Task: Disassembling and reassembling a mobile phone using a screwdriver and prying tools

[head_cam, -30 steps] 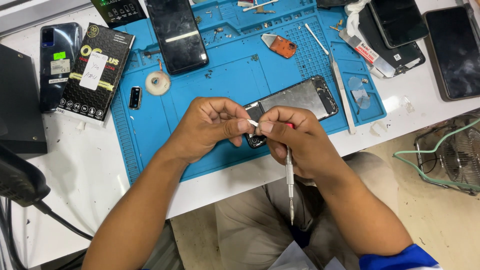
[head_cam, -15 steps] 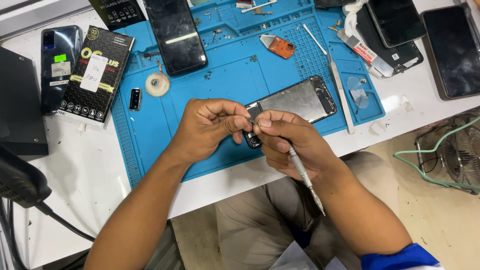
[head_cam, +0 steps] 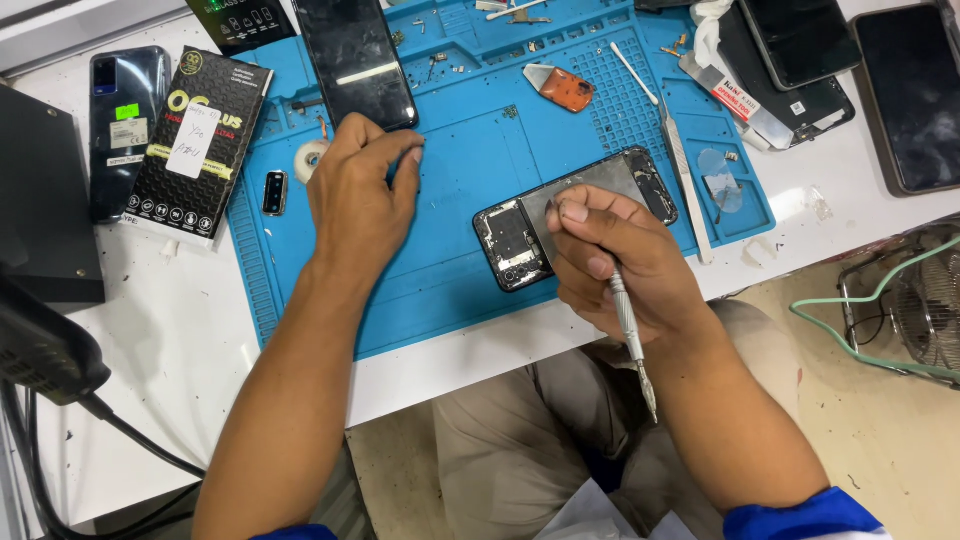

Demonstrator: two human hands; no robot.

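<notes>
Two hands over blue repair mat [head_cam: 470, 200] (cluttered), white workbench [head_cam: 150, 330], tan floor [head_cam: 880, 440]

- Opened phone [head_cam: 570, 215] lying on mat [head_cam: 470, 130], right of centre
- Tweezers [head_cam: 683, 185] lying just right of it
- Boxed pack [head_cam: 200, 140] sitting left of mat

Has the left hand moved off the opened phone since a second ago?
Yes. The left hand has gone up the blue mat, away from the opened phone, toward the tape roll. The right hand stays on the phone.
</notes>
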